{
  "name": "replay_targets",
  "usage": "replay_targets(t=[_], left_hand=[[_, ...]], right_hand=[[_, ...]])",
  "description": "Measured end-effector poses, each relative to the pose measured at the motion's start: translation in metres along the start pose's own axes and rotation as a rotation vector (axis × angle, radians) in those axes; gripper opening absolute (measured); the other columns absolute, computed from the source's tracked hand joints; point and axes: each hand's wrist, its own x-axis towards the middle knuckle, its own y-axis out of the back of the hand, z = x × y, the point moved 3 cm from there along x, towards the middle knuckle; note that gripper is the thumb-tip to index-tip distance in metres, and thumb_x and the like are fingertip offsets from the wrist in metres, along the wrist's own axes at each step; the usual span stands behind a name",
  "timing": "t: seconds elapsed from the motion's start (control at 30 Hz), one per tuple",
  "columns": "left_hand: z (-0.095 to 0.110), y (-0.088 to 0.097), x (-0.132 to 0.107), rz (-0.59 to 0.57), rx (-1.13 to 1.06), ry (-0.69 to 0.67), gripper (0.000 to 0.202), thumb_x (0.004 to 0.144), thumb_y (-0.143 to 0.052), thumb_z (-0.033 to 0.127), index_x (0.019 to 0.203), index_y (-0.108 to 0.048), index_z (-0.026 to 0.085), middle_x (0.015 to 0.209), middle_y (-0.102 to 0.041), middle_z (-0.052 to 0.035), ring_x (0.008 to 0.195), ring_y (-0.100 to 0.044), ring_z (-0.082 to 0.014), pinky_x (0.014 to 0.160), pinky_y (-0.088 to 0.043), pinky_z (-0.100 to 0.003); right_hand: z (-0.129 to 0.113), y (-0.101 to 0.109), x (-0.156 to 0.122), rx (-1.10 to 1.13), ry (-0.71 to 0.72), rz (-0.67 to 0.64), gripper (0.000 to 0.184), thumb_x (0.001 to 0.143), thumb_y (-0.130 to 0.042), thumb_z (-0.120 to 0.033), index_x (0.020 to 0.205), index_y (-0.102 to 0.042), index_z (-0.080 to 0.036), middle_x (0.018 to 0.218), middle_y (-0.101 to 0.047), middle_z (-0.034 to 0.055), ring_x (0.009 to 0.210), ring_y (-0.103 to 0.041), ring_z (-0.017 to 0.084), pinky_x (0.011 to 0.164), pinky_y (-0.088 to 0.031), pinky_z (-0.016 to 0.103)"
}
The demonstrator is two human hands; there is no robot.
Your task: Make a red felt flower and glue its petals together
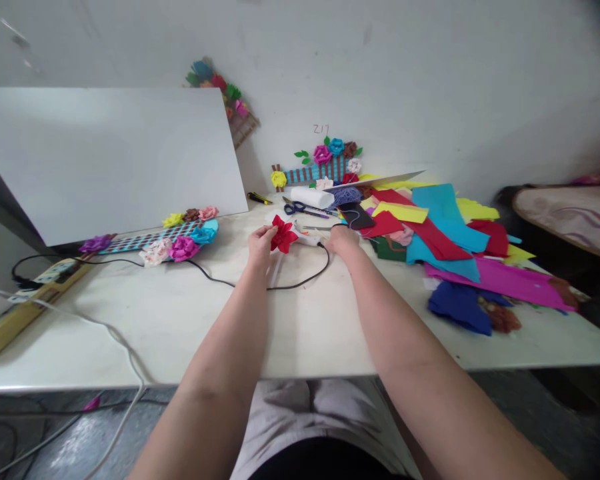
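Observation:
My left hand (pixel 261 243) is closed in a pinch on a red paper flower (pixel 283 234), held just above the white table (pixel 180 320). My right hand (pixel 342 239) lies closed on the table's far middle at the grip of a white glue gun (pixel 307 239), whose nozzle points left toward the flower. A black cord (pixel 300 281) runs from the gun in a loop across the table between my forearms.
A strip decorated with paper flowers (pixel 165 241) lies left of my hands. Blue-handled scissors (pixel 296 209), a white roll (pixel 312 197) and blue yarn (pixel 347 195) sit behind. A heap of coloured felt sheets (pixel 445 240) covers the right side. A power strip (pixel 40 279) is at far left.

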Motion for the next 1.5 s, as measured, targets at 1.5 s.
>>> replay_targets(t=[1.5], left_hand=[[0.003,-0.014,-0.007,-0.131,0.248,-0.043,0.022,0.055,-0.075,0.033,0.067,-0.072,0.015,0.06,-0.064,-0.002,0.06,-0.057,-0.0138,0.061,-0.043,-0.025]], right_hand=[[-0.057,0.019,-0.019,0.497,0.212,0.141,0.02,0.072,-0.055,-0.034,0.071,-0.066,-0.018,0.069,-0.062,0.0012,0.065,-0.054,0.014,0.053,-0.03,0.024]])
